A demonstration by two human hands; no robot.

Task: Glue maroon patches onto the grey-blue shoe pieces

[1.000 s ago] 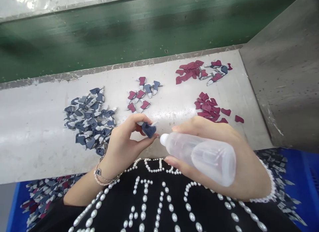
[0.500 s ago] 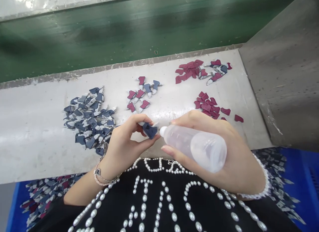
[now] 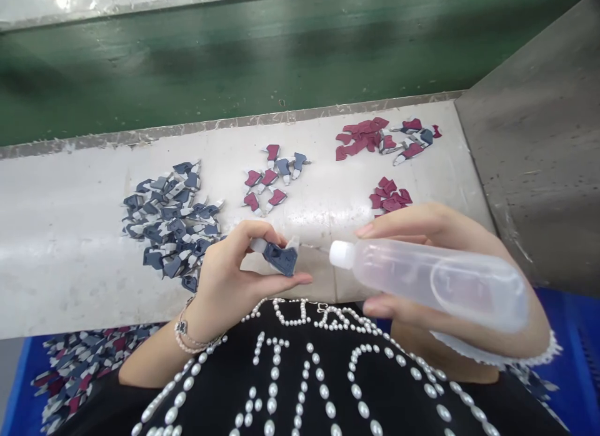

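Observation:
My left hand (image 3: pixel 229 267) pinches a dark blue and grey plastic part (image 3: pixel 280 256) between thumb and fingers, its hollow side turned up. My right hand (image 3: pixel 450 230) is wrapped round a translucent squeeze bottle (image 3: pixel 435 280) with a white cap (image 3: pixel 342 254). A thin nozzle points left from the cap toward the blue part; whether its tip touches the part is unclear. Left of my hands lies a large pile of blue and grey parts (image 3: pixel 171 217). Beyond them is a small group of grey parts with maroon or blue faces (image 3: pixel 269 177).
Maroon pieces lie in a far heap (image 3: pixel 360 138) and a nearer heap (image 3: pixel 390 195) on the pale work surface (image 3: pixel 70 248). Assembled parts sit at the far right (image 3: pixel 415 139). A green wall (image 3: pixel 281 61) and a grey metal panel (image 3: pixel 539 142) border it. Blue bins (image 3: pixel 21 386) stand below.
My right hand and the bottle have moved right, away from my left hand, and the bottle now lies flatter. The blue part has turned slightly in my left fingers.

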